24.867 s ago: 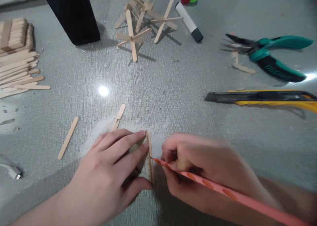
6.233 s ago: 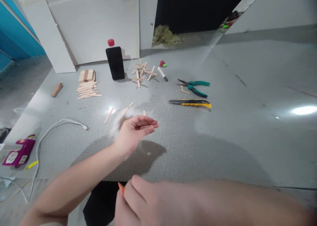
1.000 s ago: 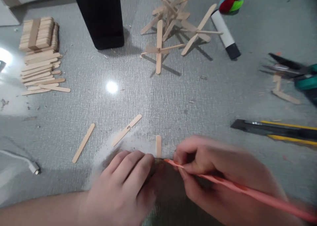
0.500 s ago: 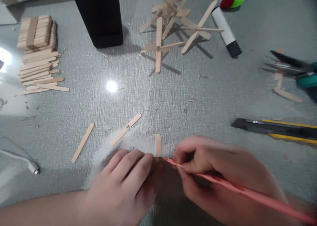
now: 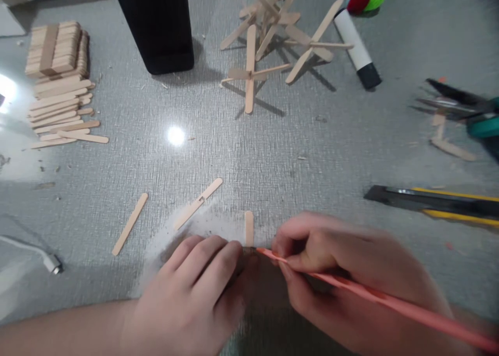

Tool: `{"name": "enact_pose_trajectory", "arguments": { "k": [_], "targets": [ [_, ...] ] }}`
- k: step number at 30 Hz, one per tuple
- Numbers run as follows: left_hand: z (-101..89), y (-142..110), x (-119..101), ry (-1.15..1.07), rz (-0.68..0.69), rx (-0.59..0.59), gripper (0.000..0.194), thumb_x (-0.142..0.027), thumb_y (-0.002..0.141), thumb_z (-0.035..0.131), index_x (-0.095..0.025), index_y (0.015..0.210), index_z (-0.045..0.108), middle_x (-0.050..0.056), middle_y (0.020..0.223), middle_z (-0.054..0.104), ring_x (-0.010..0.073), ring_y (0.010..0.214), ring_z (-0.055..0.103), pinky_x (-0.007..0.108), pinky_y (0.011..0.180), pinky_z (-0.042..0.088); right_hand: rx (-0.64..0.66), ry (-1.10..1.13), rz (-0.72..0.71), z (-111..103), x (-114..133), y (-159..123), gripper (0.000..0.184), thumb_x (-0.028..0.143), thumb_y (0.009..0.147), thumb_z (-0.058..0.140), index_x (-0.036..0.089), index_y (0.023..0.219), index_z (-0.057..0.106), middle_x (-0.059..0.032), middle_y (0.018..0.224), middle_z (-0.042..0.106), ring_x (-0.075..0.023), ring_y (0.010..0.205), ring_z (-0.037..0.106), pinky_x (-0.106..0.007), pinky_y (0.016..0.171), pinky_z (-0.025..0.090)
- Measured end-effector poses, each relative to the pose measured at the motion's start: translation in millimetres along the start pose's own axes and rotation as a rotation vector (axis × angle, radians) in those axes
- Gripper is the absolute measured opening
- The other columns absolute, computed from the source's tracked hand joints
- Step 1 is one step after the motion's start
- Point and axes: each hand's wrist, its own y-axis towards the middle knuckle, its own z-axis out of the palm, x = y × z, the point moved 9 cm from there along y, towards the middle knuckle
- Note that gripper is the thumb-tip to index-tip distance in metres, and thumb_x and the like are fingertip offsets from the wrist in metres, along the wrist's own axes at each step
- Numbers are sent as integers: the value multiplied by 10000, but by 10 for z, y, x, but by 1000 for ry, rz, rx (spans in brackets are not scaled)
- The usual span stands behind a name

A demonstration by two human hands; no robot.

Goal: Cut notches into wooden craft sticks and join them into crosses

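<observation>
My right hand (image 5: 343, 278) pinches a coral-pink pencil (image 5: 358, 289) close to its point. The pencil tip meets a wooden craft stick (image 5: 249, 227) that lies upright in the view, its upper end showing. My left hand (image 5: 202, 288) is curled over the lower part of that stick and holds it against the table; its thumb and the stick's near end are in shadow or hidden. Beyond my left hand lies a notched craft stick (image 5: 191, 213), with a small cut at its middle. Farther left is a plain craft stick (image 5: 130, 224).
Crossed stick assemblies (image 5: 249, 75) stand at the back, near a white glue stick (image 5: 356, 47) and a black upright object (image 5: 163, 28). Bundled sticks (image 5: 54, 49) lie at left, above a cable end (image 5: 52, 263). A yellow-black utility knife (image 5: 429, 200) and pliers (image 5: 463, 104) lie at right.
Almost nothing differs. Both hands, the pencil and the stick keep their places, and the view has shifted very slightly.
</observation>
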Motion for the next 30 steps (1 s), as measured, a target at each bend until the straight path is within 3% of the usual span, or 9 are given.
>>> {"name": "enact_pose_trajectory", "arguments": {
  "k": [30],
  "targets": [
    [36, -2, -18, -2, -1, -19, 262, -156, 1034, 481, -113, 1156, 708, 90, 1162, 689, 266, 1071, 571, 422, 896, 449, -2, -10, 6, 12, 9, 36, 261, 85, 831, 588, 246, 734, 408, 56, 692, 658, -64, 497, 587, -178, 471, 455]
  ]
}}
